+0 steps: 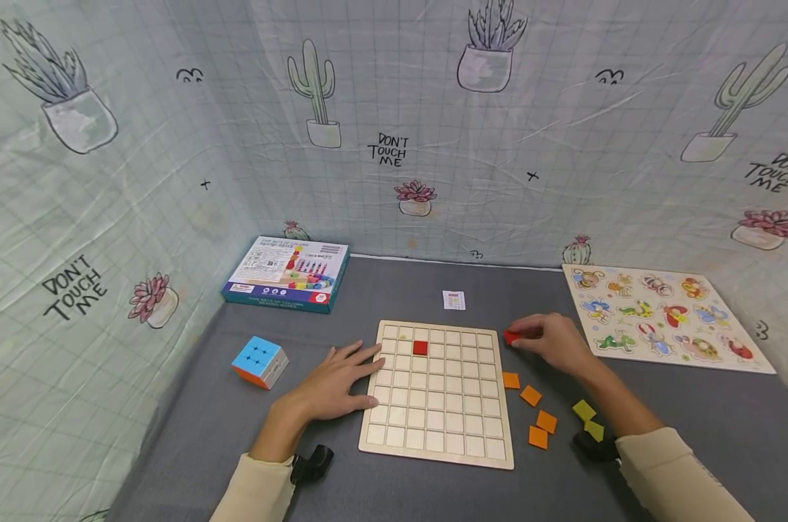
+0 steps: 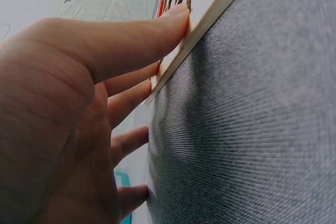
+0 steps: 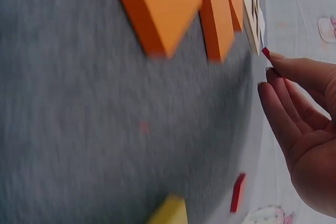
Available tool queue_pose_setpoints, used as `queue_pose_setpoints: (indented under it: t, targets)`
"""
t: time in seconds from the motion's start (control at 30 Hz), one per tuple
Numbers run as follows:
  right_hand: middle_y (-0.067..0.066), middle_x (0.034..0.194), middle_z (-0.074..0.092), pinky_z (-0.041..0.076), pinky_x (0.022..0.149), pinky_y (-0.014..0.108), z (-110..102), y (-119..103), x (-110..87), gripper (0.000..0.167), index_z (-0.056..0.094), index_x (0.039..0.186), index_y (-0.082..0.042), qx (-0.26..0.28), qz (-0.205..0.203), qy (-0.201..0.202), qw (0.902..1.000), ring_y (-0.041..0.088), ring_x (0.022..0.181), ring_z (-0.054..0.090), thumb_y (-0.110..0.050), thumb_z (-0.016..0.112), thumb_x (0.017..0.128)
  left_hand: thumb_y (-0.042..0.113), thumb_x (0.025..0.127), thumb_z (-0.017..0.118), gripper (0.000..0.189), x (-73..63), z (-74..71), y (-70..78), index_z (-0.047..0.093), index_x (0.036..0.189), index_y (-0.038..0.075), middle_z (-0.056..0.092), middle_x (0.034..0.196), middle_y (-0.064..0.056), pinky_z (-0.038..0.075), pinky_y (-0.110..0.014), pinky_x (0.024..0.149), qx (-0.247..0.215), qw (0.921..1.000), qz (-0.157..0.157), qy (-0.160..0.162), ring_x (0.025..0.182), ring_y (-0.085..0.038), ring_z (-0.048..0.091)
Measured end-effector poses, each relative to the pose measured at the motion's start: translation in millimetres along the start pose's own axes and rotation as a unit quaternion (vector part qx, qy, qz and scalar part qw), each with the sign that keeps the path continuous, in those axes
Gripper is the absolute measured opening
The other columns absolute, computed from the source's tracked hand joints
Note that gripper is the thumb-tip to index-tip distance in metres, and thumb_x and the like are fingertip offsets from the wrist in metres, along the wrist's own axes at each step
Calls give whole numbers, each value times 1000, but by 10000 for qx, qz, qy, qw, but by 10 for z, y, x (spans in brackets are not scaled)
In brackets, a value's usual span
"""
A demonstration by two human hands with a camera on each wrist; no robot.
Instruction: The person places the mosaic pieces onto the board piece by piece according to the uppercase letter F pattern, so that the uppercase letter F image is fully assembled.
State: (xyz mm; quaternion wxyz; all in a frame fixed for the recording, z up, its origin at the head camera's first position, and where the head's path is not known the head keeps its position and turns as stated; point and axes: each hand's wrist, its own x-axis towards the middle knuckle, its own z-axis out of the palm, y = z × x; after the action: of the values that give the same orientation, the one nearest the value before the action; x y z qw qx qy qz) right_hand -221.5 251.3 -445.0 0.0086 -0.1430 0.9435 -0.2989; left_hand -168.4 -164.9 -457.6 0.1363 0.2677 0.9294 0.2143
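A wooden grid board (image 1: 442,462) lies on the table with one red square tile (image 1: 420,348) in a cell of its upper part. On the board's left edge rest the spread fingers of my left hand (image 1: 331,384), the thumb (image 2: 176,22) on the rim in the left wrist view. Just off the board's upper right side, my right hand (image 1: 553,341) pinches another red tile (image 3: 266,53) between thumb and fingertips. A further red tile (image 3: 238,192) appears below that hand in the right wrist view.
Several orange tiles (image 1: 531,395) lie right of the board, with yellow tiles (image 1: 584,410) near my right wrist. A small printed card (image 1: 454,300) is behind the board. Around stand a puzzle cube (image 1: 260,361), a game box (image 1: 288,274) and an insect puzzle board (image 1: 668,315).
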Motion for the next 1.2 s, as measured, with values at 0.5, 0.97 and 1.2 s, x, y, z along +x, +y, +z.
queue_pose_setpoints:
  t: [0.5, 0.97, 1.2]
  targets:
    - [15, 109, 78, 54, 66, 21, 290, -377, 156, 24, 79, 110, -6, 641, -233, -194, 9975, 20, 86, 73, -15, 80, 88, 38, 93, 72, 67, -1, 22, 7, 50, 153, 19, 35, 168, -3, 13, -74, 123, -18, 9999, -115, 38, 158, -40, 23]
    - [12, 115, 77, 56, 72, 26, 563, -777, 280, 24, 79, 111, -7, 1138, -336, -648, 9908, 19, 92, 72, -13, 80, 88, 38, 93, 72, 67, 11, 10, 24, 49, 153, 17, 35, 168, -4, 11, -75, 122, -91, 9999, -127, -1, 159, -40, 22]
    - [5, 105, 80, 56, 71, 24, 685, -815, 297, 19, 82, 102, -12, 1030, -398, -569, 9923, 11, 84, 72, -15, 84, 84, 37, 93, 73, 67, 10, 16, 18, 50, 153, 18, 35, 168, -3, 12, -75, 122, -79, 9999, -132, 17, 159, -40, 22]
